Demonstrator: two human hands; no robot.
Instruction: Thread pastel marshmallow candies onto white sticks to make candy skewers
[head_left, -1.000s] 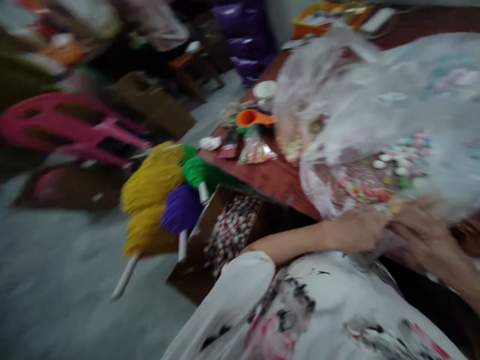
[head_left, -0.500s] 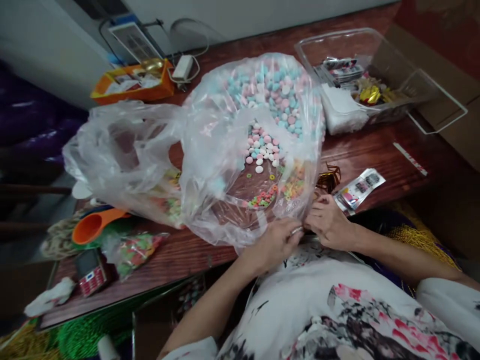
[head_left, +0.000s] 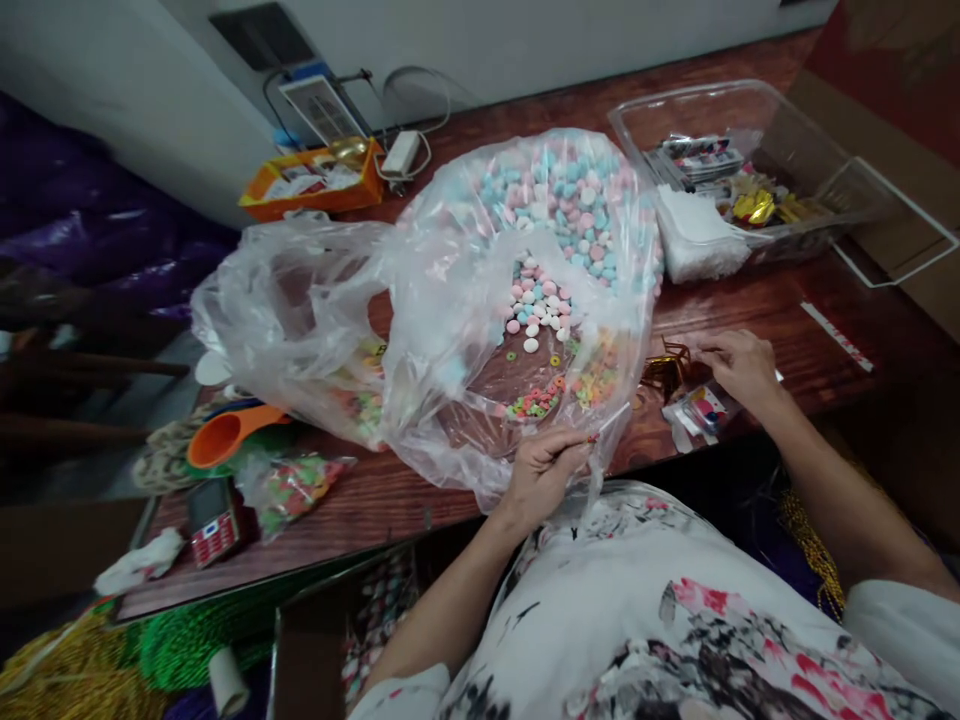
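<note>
Near the table's front edge, my left hand point(head_left: 546, 475) is closed in a pinch, with a small reddish bit and a thin pale strip at its fingertips. It is beside the lower edge of a large clear plastic bag point(head_left: 442, 300) of pink, blue and white candies point(head_left: 570, 205) and small coloured rings point(head_left: 536, 398). My right hand point(head_left: 739, 368) has its fingers pressed together beside gold twist ties point(head_left: 666, 368), above small printed packets point(head_left: 703, 410); what it holds, if anything, is too small to name.
A clear plastic bin point(head_left: 750, 100) with packets and gold pieces stands at the back right. An orange tray point(head_left: 300, 205) is at the back left. An orange scoop point(head_left: 217, 438), a phone point(head_left: 214, 520) and a small candy bag point(head_left: 296, 488) lie at the left.
My right hand has moved right, away from my left hand, to a place over the packets and near the gold ties. The camera view has shifted slightly.
</note>
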